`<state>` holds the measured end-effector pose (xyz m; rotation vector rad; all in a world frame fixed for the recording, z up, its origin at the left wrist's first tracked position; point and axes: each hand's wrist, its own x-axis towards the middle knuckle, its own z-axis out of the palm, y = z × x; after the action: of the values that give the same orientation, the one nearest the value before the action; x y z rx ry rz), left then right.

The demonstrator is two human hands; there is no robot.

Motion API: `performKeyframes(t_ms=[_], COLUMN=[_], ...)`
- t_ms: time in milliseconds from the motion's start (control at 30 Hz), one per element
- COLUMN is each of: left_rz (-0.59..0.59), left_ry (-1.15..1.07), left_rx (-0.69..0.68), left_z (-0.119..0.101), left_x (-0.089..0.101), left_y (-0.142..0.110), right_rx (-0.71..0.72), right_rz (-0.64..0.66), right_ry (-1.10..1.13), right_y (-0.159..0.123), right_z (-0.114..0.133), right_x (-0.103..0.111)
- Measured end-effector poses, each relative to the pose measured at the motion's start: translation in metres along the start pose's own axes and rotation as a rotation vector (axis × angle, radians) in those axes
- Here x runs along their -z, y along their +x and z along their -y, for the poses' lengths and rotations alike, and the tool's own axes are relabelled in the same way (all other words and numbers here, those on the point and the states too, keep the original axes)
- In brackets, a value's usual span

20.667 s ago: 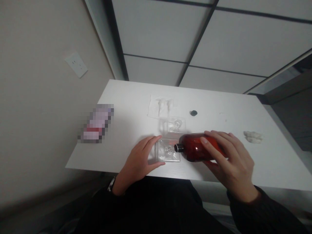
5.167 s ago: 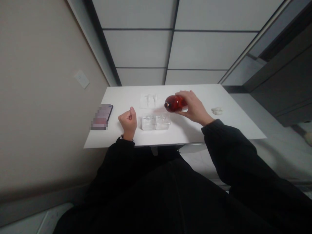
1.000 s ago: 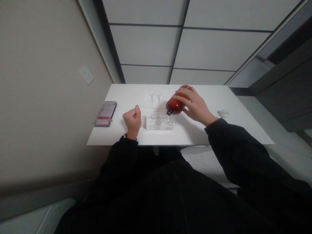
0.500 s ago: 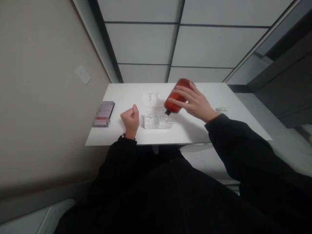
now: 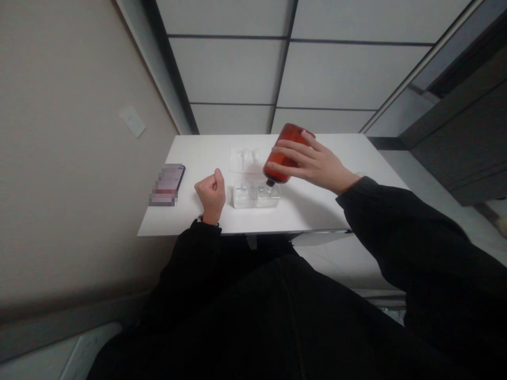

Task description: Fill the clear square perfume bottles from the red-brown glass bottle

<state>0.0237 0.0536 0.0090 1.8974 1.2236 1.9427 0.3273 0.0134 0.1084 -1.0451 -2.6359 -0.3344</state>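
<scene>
My right hand (image 5: 311, 161) is wrapped round a reddish-brown bottle (image 5: 292, 134), which is tilted with its black-tipped neck pointing down and left. Right below the neck stands a clear box (image 5: 245, 199) with two compartments. The tip is over the right compartment; whether it touches the box or any liquid flows, I cannot tell. My left hand (image 5: 211, 192) is closed in a fist at the table's front left, beside the box and apart from it. What the fist holds, if anything, is hidden. Behind the box lies a clear packet (image 5: 247, 160) with small pale shapes in it.
The white table (image 5: 194, 153) carries a phone (image 5: 166, 184), its screen blurred out, at the left. A wall with a socket plate (image 5: 133, 121) borders the left side. White panels (image 5: 229, 68) rise behind the table. Something pale (image 5: 360, 174) partly shows behind my right wrist.
The bottle and my right hand have shifted slightly left, and my right forearm covers more of the pale thing at the right. My left fist keeps its shape and place.
</scene>
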Motion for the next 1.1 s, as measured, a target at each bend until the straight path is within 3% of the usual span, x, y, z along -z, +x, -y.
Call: performKeyframes(t_ms=[133,333,533,667,1000,1100], left_rz=[0.002,0.003,-0.004,-0.005,0.007,0.005], left_ry=[-0.004,0.006,0.032,0.014,0.014,0.015], left_rx=[0.011,-0.007,-0.048,-0.036,0.006,-0.001], left_z=[-0.001,0.001,0.005,0.006,0.005,0.004], left_x=[0.0,0.0,0.0,0.0,0.001,0.001], left_y=[0.0,0.0,-0.002,-0.002,-0.002,-0.002], right_rx=[0.003,0.132,-0.014,-0.021,0.103,0.077], right_rz=[0.038,0.049,0.155,0.2,0.092,0.097], right_ry=[0.02,-0.017,0.099,0.07,0.075,0.088], right_y=[0.004,0.006,0.014,0.017,0.013,0.014], right_z=[0.002,0.003,0.013,0.016,0.017,0.019], right_x=[0.005,0.011,0.019,0.019,0.016,0.018])
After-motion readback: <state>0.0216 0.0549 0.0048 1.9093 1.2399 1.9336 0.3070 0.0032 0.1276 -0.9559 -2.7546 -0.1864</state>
